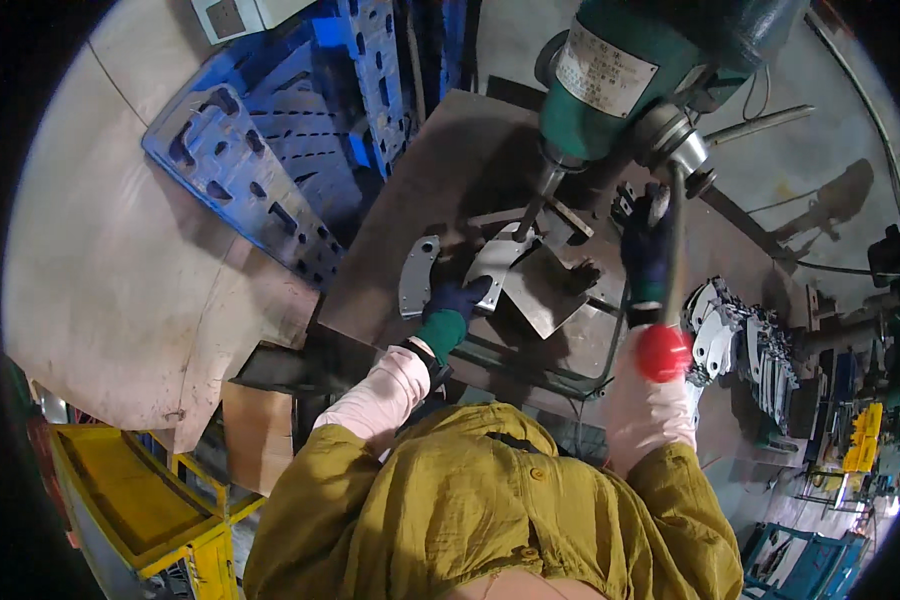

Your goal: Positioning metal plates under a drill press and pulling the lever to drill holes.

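Head view: seven o'clock from the spindle (pixel 543 192), the left hand (pixel 459 299) pinches the curved plate (pixel 496 260), best kept flat; whether the right hand's fingers (pixel 654 203) grip is unclear.

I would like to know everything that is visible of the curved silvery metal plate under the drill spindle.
The curved silvery metal plate is a pale, smooth-looking arc with a dull sheen. It slants, with its far end to the right beneath the grey metal drill spindle; whether the tip touches it, I cannot tell. The dark blue-gloved left hand grips its near end, hiding part of it.
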{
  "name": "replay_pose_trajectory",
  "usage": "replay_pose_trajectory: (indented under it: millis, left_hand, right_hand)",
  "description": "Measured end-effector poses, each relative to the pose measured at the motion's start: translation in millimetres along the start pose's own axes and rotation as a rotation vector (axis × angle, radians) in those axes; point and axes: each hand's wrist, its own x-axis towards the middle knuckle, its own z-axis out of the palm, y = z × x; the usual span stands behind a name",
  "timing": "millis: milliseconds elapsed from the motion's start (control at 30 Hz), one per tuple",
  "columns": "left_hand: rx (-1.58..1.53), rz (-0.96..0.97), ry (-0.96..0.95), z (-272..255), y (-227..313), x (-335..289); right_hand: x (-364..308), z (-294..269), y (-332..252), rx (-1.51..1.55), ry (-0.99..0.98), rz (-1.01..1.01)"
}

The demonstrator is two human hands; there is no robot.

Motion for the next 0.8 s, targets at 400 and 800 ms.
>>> replay_pose_trajectory:
  millis: [400,800]
  left_hand:
    - [0.172,0.008,0.167,-16,-49,22]
    - [0.376,-0.243,0.114,9,15,-4]
  right_hand:
    - [47,-8,12,-0.153,0.036,-0.18]
    - [-10,-59,-113,0.594,-0.438,0.774]
